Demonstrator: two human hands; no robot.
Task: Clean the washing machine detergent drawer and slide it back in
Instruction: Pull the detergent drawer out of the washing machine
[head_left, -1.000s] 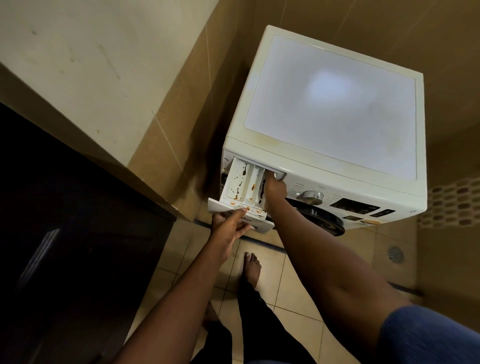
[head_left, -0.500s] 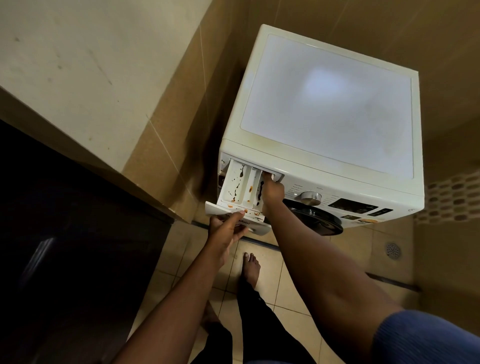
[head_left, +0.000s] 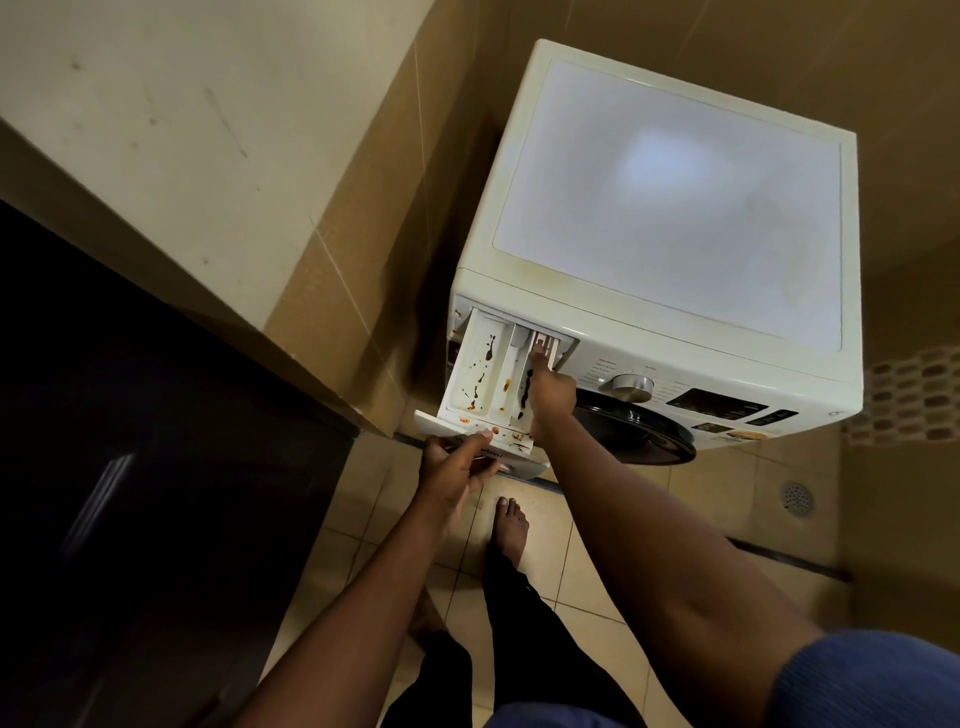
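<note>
A white front-loading washing machine (head_left: 670, 218) stands in a tiled corner. Its detergent drawer (head_left: 480, 376) is pulled far out at the upper left of the front, and its white compartments carry brown and black stains. My left hand (head_left: 452, 467) grips the drawer's front panel from below, thumb on top. My right hand (head_left: 550, 387) reaches into the right compartment, with one finger stretched out and pressing at the back of the drawer while the other fingers are curled.
A dark cabinet (head_left: 130, 467) fills the left side beneath a pale counter (head_left: 182, 130). The machine's dial (head_left: 632, 387) and dark door (head_left: 634, 431) sit right of the drawer. A floor drain (head_left: 797, 498) lies to the right. My bare feet stand on tan floor tiles (head_left: 613, 499) below the drawer.
The drawer has slid further out of the machine. My left hand keeps its grip on the front panel, and my right hand's finger now reaches deeper toward the drawer's back.
</note>
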